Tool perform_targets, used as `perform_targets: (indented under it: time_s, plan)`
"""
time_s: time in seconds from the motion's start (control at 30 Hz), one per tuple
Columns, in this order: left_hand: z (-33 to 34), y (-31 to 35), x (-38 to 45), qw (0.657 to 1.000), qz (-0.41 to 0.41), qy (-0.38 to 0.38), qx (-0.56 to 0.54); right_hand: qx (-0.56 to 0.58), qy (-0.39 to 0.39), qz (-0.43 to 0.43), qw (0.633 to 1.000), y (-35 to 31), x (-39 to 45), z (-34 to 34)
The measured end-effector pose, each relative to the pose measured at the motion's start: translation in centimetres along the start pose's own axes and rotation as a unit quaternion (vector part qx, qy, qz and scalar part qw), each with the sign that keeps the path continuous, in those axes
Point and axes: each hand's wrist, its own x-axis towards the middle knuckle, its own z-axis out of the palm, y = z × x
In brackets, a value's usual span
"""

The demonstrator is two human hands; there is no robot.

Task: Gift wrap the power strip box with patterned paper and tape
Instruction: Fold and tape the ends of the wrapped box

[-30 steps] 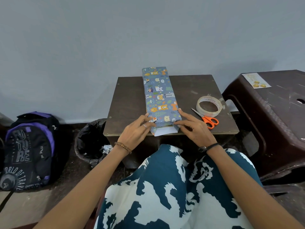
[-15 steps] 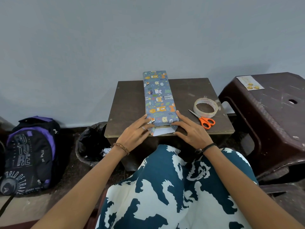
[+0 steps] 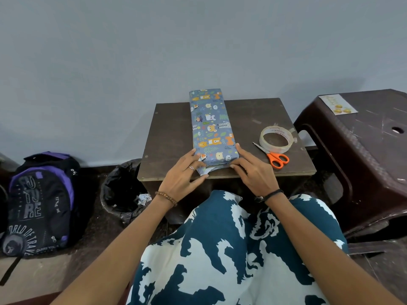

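Two hands, both mine, at the near end of one wrapped box (image 3: pixel 211 126). The box lies lengthwise on a small dark table (image 3: pixel 171 137), its far end reaching past the table's far edge toward the wall, its near end close to the near edge. Blue paper with animal print covers its top and sides.

Left hand (image 3: pixel 184 172): fingers straight and slightly spread, laid flat on the near left corner of the box, pressing the paper down. One ring on a finger, one bead bracelet on the wrist.

Right hand (image 3: pixel 253 172): fingers straight, held close together, pressing against the near right side of the box, with the forefinger running along its edge. One dark band on the wrist.

Near end flap (image 3: pixel 206 169): paper partly folded, white underside showing between my hands.

One tape roll (image 3: pixel 276 139), flat on the table, right of the box and apart from it.

One pair of scissors (image 3: pixel 273 156), orange handles, just near of the roll, blade tip by the roll's edge.

One brown stool (image 3: pixel 363 150), right of the table.

One black bin (image 3: pixel 123 190) and one backpack (image 3: pixel 39 203), on the floor to the left.
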Motion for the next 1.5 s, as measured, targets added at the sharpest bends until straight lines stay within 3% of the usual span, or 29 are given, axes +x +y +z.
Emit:
perform_targets:
  time_s: [0.37, 0.63, 0.93, 1.13, 1.27, 1.5]
  plan:
    - [0.8, 1.0, 0.9, 0.996, 0.014, 0.048, 0.067, -0.005, -0.002, 0.027, 1.000, -0.3, 0.1, 0.1]
    - [0.7, 0.7, 0.6, 0.995, 0.020, -0.005, 0.097, -0.005, -0.001, 0.044, 0.999, -0.3, 0.2, 0.3]
    - [-0.1, 2.2, 1.6, 0.997, 0.014, 0.035, 0.064, -0.009, 0.002, 0.044, 0.999, -0.1, 0.2, 0.5]
    - [-0.6, 2.1, 1.8, 0.994, 0.034, 0.014, 0.106, -0.011, 0.012, 0.031, 0.999, -0.2, 0.1, 0.7]
    - [-0.6, 1.7, 1.8, 0.991, 0.045, 0.001, 0.126, 0.028, 0.012, 0.075, 0.997, 0.0, 0.1, 0.7]
    - [-0.7, 1.4, 1.9, 0.992, 0.050, 0.011, 0.117, 0.031, -0.034, 0.063, 0.997, 0.6, 1.1, 1.4]
